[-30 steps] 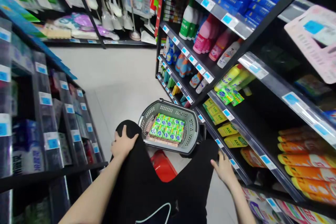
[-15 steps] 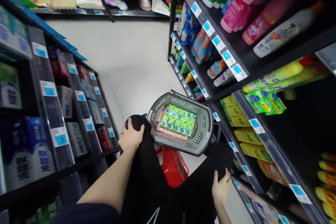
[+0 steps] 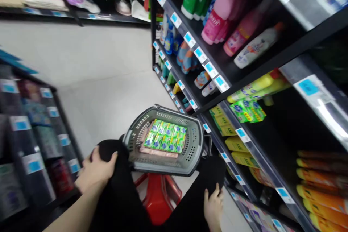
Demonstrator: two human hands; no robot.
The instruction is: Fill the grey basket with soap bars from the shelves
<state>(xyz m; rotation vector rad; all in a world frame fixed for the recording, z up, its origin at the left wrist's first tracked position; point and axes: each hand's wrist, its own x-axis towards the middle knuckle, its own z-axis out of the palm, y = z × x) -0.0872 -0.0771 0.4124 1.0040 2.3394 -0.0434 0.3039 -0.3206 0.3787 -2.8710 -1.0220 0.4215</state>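
Note:
My left hand [image 3: 96, 169] rests on my left knee, its fingers spread over the black trouser cloth. On the other side, my right hand [image 3: 214, 206] lies along the outside of my right thigh with the fingers apart, holding nothing. Between and beyond my knees sits a grey shopping basket [image 3: 195, 141] with perforated walls. Inside it are green shrink-wrapped packs [image 3: 164, 136] in two rows, lying on something flat and pink [image 3: 160, 152]. Neither hand touches the basket. Below the basket, between my legs, is a red plastic part [image 3: 157, 201].
Shelves with price tags rise close on the right, holding pink bottles [image 3: 217, 14], yellow AXE packs [image 3: 236, 144], a green pack [image 3: 246, 110] and orange-yellow bottles [image 3: 323, 203]. Another shelf unit [image 3: 40, 145] stands on the left. Pale floor [image 3: 108, 61] runs ahead to a far shelf [image 3: 103, 18].
The view has turned to the right, so the basket, both hands and the shelves sit further left and mostly lower. Both hands keep their places on my legs.

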